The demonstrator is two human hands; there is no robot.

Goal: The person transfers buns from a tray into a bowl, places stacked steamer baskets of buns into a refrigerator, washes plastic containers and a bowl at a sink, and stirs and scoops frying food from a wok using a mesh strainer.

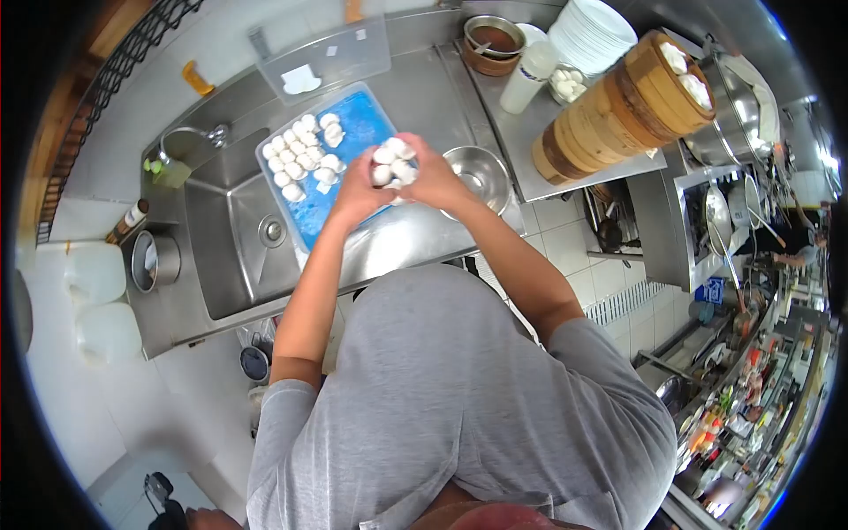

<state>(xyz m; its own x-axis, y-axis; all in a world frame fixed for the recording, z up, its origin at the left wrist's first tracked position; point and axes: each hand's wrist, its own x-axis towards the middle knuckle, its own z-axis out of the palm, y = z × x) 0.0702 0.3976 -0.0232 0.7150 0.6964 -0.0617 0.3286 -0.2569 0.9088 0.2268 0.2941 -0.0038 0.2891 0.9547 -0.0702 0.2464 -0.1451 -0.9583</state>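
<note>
Several round white pieces [395,162], like dough balls or buns, are gathered between my two hands over the right side of a blue-bottomed plastic tray. My left hand [357,190] curves round their left side, and my right hand [433,177] wraps their right side. More white pieces [296,155] stand in rows on the left part of the tray [360,113]. Just right of my right hand is a shiny metal bowl [483,177].
Left of the tray lies a steel sink [231,238] with a faucet [216,135]. At the right stand stacked bamboo steamers [609,110], white plates [590,35], a white bottle [528,78] and a small bowl of white pieces [567,84]. A clear lid [353,53] leans behind the tray.
</note>
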